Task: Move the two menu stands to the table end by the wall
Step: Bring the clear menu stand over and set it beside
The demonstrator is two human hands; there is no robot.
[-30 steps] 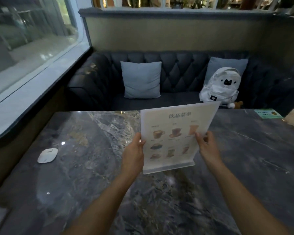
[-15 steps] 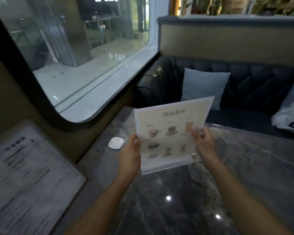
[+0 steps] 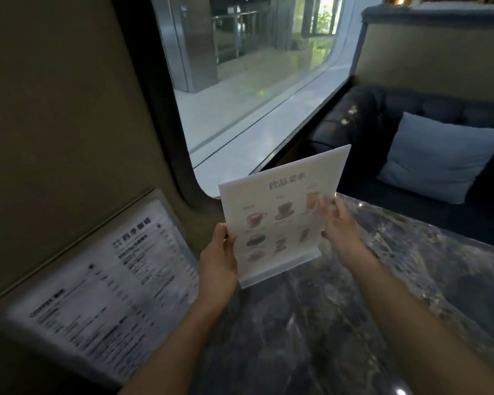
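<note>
Tilting drinks menu stand [image 3: 280, 220], apparently acrylic.

A dark marble table [image 3: 340, 337] with pale veining fills the near right of the scene, its glossy top catching small points of light. Its left end runs up to the wall. At that near left end a second menu stand [image 3: 103, 283] with blurred printed text stands tilted; its foot is not visible.
</note>
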